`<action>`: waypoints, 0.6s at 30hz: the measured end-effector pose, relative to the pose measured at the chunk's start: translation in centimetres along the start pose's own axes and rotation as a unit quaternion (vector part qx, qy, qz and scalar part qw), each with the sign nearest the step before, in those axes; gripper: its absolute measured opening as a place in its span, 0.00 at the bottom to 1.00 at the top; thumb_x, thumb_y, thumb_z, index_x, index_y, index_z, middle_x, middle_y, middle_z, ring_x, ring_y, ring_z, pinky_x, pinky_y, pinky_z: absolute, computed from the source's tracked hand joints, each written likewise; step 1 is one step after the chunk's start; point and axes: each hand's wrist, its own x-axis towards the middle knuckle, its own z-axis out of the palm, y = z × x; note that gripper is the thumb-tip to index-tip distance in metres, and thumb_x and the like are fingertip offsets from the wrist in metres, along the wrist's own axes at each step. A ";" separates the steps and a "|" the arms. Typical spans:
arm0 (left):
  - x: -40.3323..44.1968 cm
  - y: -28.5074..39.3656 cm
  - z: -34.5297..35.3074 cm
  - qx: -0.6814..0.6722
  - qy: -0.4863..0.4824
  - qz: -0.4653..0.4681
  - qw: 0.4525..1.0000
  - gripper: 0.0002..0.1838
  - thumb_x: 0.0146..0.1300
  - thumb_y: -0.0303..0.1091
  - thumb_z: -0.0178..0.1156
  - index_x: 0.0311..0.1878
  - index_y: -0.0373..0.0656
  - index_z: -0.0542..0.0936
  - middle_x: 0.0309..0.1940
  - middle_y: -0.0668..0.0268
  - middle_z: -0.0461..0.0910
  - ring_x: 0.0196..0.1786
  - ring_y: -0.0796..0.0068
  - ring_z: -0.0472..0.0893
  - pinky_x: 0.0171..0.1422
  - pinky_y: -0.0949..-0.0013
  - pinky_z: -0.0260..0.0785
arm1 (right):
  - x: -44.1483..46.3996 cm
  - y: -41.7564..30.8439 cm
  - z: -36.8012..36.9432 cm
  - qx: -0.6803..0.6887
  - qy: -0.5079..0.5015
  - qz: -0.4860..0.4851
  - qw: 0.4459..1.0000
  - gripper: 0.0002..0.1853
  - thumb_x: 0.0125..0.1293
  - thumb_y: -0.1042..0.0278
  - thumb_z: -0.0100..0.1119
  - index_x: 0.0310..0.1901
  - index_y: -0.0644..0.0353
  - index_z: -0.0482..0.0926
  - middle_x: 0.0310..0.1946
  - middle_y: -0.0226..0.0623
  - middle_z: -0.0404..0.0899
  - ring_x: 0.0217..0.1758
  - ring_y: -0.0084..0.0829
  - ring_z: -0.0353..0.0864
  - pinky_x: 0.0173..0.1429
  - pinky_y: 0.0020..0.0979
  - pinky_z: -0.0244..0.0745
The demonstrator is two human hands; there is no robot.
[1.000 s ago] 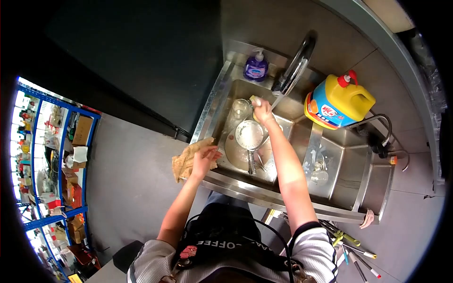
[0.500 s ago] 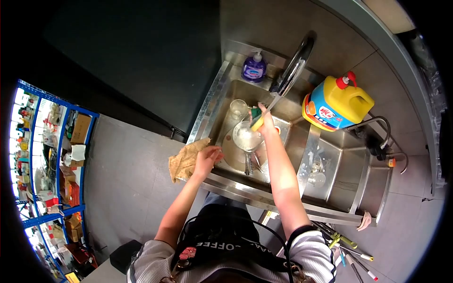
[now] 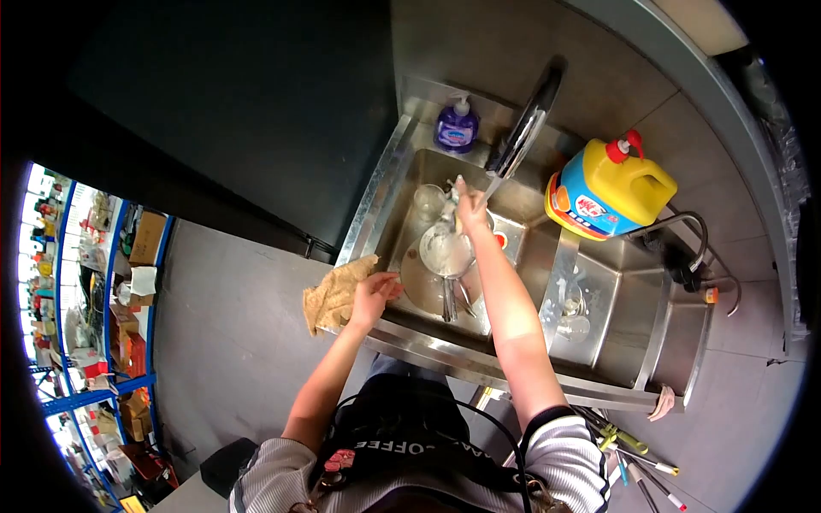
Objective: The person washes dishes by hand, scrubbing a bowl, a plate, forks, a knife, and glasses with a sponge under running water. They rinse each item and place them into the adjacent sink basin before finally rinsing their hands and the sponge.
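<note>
My right hand (image 3: 470, 209) is under the running faucet (image 3: 519, 141) in the left sink basin, closed around a sponge (image 3: 459, 226) that its fingers mostly hide. Below it in the basin lies a round, foamy, pan-like vessel (image 3: 445, 254) with a handle pointing toward me. Behind that stands a clear glass (image 3: 429, 202). My left hand (image 3: 375, 296) hovers by the basin's front left corner, fingers loosely bent and apart from the thumb, with nothing visible in them. Next to it, a brown cloth (image 3: 334, 295) drapes over the sink's edge.
A purple soap pump bottle (image 3: 456, 126) stands on the back ledge. A big yellow detergent jug (image 3: 605, 190) sits behind the divider. Clear glassware (image 3: 574, 325) lies in the right basin. Mop handles (image 3: 637, 457) lean below the sink at right; blue shelving (image 3: 107, 282) is at far left.
My right hand has shifted slightly left and turned, and its fingers now cover more of the green and yellow sponge. My left hand has barely moved.
</note>
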 end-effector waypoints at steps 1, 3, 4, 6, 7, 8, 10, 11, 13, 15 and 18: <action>0.0 -0.1 0.0 0.001 0.001 -0.001 1.000 0.12 0.63 0.30 0.49 0.44 0.32 0.73 0.32 0.58 0.79 0.34 0.73 0.79 0.40 0.73 0.72 | -0.1 -0.5 0.1 -0.026 0.007 -0.032 0.999 0.20 0.62 0.53 0.48 0.29 0.65 0.77 0.24 0.43 0.77 0.28 0.34 0.73 0.38 0.35 0.67; 0.1 -0.1 0.1 0.004 -0.002 0.000 1.000 0.12 0.63 0.30 0.49 0.44 0.32 0.73 0.32 0.59 0.79 0.34 0.73 0.79 0.40 0.73 0.72 | -0.2 -1.3 0.1 -0.158 0.015 -0.085 0.984 0.24 0.61 0.46 0.44 0.30 0.62 0.78 0.28 0.51 0.77 0.35 0.50 0.75 0.41 0.42 0.67; 0.1 -0.2 0.3 0.007 -0.006 0.002 1.000 0.12 0.63 0.30 0.49 0.44 0.33 0.73 0.32 0.59 0.79 0.34 0.73 0.79 0.40 0.73 0.72 | -0.1 -1.7 -0.1 -0.220 0.009 -0.080 0.972 0.24 0.61 0.45 0.43 0.30 0.61 0.78 0.29 0.52 0.77 0.37 0.52 0.74 0.42 0.42 0.67; 0.2 -0.1 0.6 0.009 -0.022 0.003 1.000 0.11 0.62 0.30 0.50 0.45 0.33 0.73 0.33 0.61 0.78 0.35 0.74 0.79 0.41 0.74 0.71 | -1.2 -3.7 -1.0 -0.280 0.015 -0.051 0.958 0.27 0.60 0.44 0.42 0.29 0.62 0.78 0.30 0.54 0.76 0.41 0.54 0.74 0.44 0.41 0.68; 0.6 -0.2 1.0 0.004 -0.028 0.005 1.000 0.11 0.62 0.30 0.50 0.45 0.33 0.73 0.33 0.62 0.78 0.35 0.75 0.78 0.41 0.75 0.71 | -1.5 -4.1 -1.5 -0.260 0.006 -0.031 0.965 0.26 0.60 0.44 0.43 0.29 0.63 0.78 0.30 0.55 0.76 0.41 0.53 0.74 0.44 0.40 0.68; 1.2 -0.4 1.6 -0.001 -0.035 0.008 0.999 0.11 0.62 0.29 0.51 0.45 0.33 0.73 0.34 0.63 0.78 0.35 0.76 0.78 0.41 0.76 0.71 | -1.7 -4.4 -2.2 -0.240 -0.002 -0.011 0.971 0.26 0.60 0.45 0.43 0.29 0.65 0.77 0.30 0.56 0.76 0.41 0.53 0.74 0.45 0.40 0.68; 3.0 0.5 3.1 0.110 -0.046 0.069 0.990 0.12 0.61 0.29 0.52 0.46 0.33 0.73 0.36 0.64 0.77 0.37 0.80 0.76 0.43 0.78 0.69 | -1.9 -2.7 -2.2 -0.146 0.027 -0.062 0.987 0.19 0.58 0.55 0.50 0.32 0.68 0.73 0.32 0.54 0.76 0.39 0.48 0.76 0.44 0.38 0.69; 4.9 0.3 4.2 0.119 -0.045 0.087 0.988 0.13 0.61 0.30 0.52 0.46 0.34 0.73 0.37 0.64 0.76 0.40 0.80 0.75 0.46 0.78 0.67 | -2.2 -1.8 -2.5 -0.111 -0.017 -0.027 0.993 0.20 0.57 0.56 0.51 0.38 0.68 0.70 0.35 0.52 0.75 0.40 0.46 0.76 0.45 0.37 0.69; 7.9 1.9 7.7 0.047 0.002 0.190 0.981 0.14 0.58 0.32 0.54 0.46 0.36 0.74 0.40 0.57 0.78 0.43 0.70 0.77 0.49 0.72 0.66 | -2.4 -0.1 -3.3 -0.040 -0.106 0.041 0.993 0.26 0.54 0.59 0.55 0.49 0.69 0.64 0.41 0.48 0.72 0.41 0.41 0.74 0.45 0.36 0.69; 10.5 5.3 10.7 0.084 0.028 0.283 0.955 0.13 0.57 0.30 0.55 0.44 0.35 0.74 0.37 0.60 0.78 0.41 0.73 0.77 0.48 0.73 0.67 | -1.0 2.2 -4.5 0.080 -0.195 0.114 0.971 0.25 0.55 0.68 0.53 0.53 0.68 0.59 0.44 0.42 0.69 0.41 0.33 0.73 0.44 0.33 0.70; 15.4 6.9 15.8 -0.166 -0.093 0.085 0.978 0.04 0.57 0.30 0.54 0.29 0.40 0.75 0.24 0.68 0.74 0.27 0.81 0.72 0.33 0.79 0.64 | -2.1 3.4 -6.3 0.088 -0.212 0.092 0.969 0.18 0.61 0.68 0.45 0.52 0.65 0.63 0.41 0.41 0.72 0.40 0.33 0.74 0.44 0.33 0.71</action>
